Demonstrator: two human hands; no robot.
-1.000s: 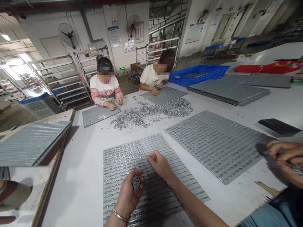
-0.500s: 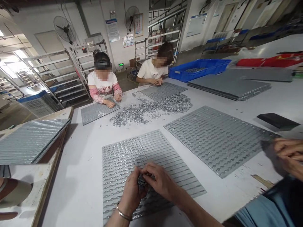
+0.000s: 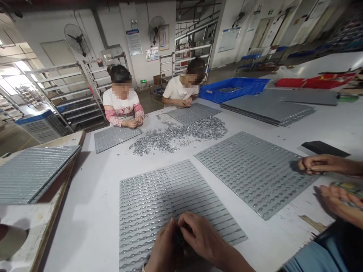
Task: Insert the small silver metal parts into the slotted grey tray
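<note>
My left hand (image 3: 164,245) is cupped around a clump of small shiny metal pieces, now mostly in shadow. The fingers of my right hand (image 3: 202,238) are bent and pinched together at that clump; whatever they grip is hidden. Both hands hover over the near part of a grey ribbed panel (image 3: 141,204). Rows of glossy oval pieces fill its left side and near part, while its right side shows plain narrow strips. Beyond the panel, a loose pile of small silvery pieces (image 3: 167,138) is spread on the white table (image 3: 93,211).
On my right, a co-worker's hands (image 3: 316,165) are at another ribbed panel (image 3: 249,173). Two people (image 3: 121,98) work across the table. A blue crate (image 3: 234,88), stacked grey sheets (image 3: 266,105) and a black block (image 3: 326,148) lie around. More panels (image 3: 36,170) rest at left.
My hands have come lower and nearer to me, still close together. The neighbour's hands at right have moved in over their panel. The view has shifted slightly.
</note>
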